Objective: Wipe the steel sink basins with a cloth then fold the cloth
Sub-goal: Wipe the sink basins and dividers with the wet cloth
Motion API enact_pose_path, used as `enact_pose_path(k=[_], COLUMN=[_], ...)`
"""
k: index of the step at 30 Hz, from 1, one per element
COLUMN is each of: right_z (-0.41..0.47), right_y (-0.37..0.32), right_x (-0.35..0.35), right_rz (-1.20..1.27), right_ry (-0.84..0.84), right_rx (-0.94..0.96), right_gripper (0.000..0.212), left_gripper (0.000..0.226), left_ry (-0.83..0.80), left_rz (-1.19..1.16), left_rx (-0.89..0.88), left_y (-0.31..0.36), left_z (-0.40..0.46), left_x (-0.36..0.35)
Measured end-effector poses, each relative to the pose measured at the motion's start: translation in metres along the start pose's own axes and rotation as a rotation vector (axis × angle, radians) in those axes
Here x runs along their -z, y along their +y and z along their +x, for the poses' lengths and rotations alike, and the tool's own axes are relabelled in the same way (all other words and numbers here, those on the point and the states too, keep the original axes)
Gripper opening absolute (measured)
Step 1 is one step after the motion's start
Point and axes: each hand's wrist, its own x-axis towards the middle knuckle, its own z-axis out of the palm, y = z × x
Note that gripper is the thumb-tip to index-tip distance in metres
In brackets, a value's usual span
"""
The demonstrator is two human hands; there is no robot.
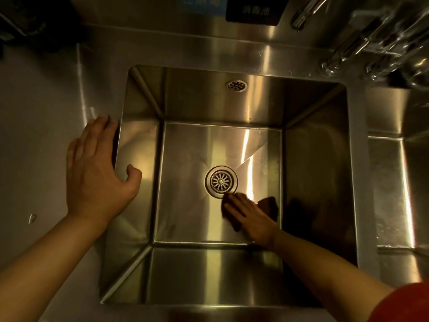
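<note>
A deep square steel sink basin (pixel 185 205) fills the middle of the view, with a round drain (pixel 221 181) in its floor. A dark brown cloth (pixel 270 205) lies on the basin floor just right of and below the drain. My right hand (pixel 248 214) presses flat on the cloth with straight fingers pointing toward the drain, covering most of it. My left hand (pixel 97 173) rests open on the basin's left rim, the thumb hanging over the edge into the basin.
A second steel basin (pixel 399 182) lies to the right behind a steel divider. Faucet pipes (pixel 352 45) reach in at the top right. An overflow grille (pixel 236 85) sits in the back wall. Steel counter (pixel 41 135) spreads to the left.
</note>
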Motion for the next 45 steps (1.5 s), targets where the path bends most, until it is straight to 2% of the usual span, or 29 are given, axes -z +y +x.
enact_pose_path(k=[2,5,9,11,14,18,21,25,27,30,35,40,42,45], right_z=[0.002,0.028,0.077,0.103,0.135,0.156,0.16,0.156,0.149,0.135,0.102,0.085,0.087,0.095], right_y=[0.015,0.029,0.04,0.041,0.035,0.015,0.001,0.0,0.002,0.007,0.009,0.016,0.021,0.024], right_x=[0.019,0.046,0.082,0.097,0.114,0.112,0.103,0.097,0.096,0.111,0.149,0.197,0.211,0.212], right_rz=[0.146,0.127,0.137,0.157,0.174,0.153,0.093,-0.075,-0.168,-0.178,-0.025,-0.087,-0.078,-0.09], right_ry=[0.174,0.308,0.43,0.462,0.472,0.472,0.414,0.296,0.304,0.435,0.888,1.268,1.313,1.222], right_rx=[-0.272,-0.619,-0.779,-0.81,-0.786,-0.705,-0.529,-0.22,-0.125,-0.072,-0.217,-0.184,-0.222,-0.276], right_gripper=[0.067,0.083,0.088,0.083,0.077,0.086,0.094,0.081,0.08,0.076,0.084,0.065,0.062,0.054], left_gripper=[0.089,0.089,0.09,0.091,0.091,0.092,0.092,0.092,0.091,0.091,0.091,0.091,0.091,0.092], left_ry=[0.003,0.006,-0.006,-0.004,-0.002,-0.012,-0.009,-0.01,-0.003,0.006,0.015,0.002,-0.006,-0.022], left_rz=[0.009,0.015,0.017,0.019,0.02,0.014,0.017,0.007,0.009,0.021,0.008,0.007,0.003,0.004], left_rx=[-0.002,0.001,-0.005,0.005,0.008,0.002,0.009,-0.001,0.003,0.01,0.002,0.003,0.001,0.01], left_y=[-0.001,-0.003,-0.005,-0.005,-0.004,-0.004,-0.003,-0.004,-0.005,-0.005,-0.003,-0.001,0.0,-0.001], left_z=[0.0,0.0,0.001,0.0,0.0,0.0,0.0,0.0,0.0,-0.001,0.0,0.0,-0.001,-0.001], left_x=[-0.001,-0.003,-0.004,-0.003,-0.003,-0.003,-0.003,-0.004,-0.004,-0.005,-0.005,-0.002,-0.001,-0.001])
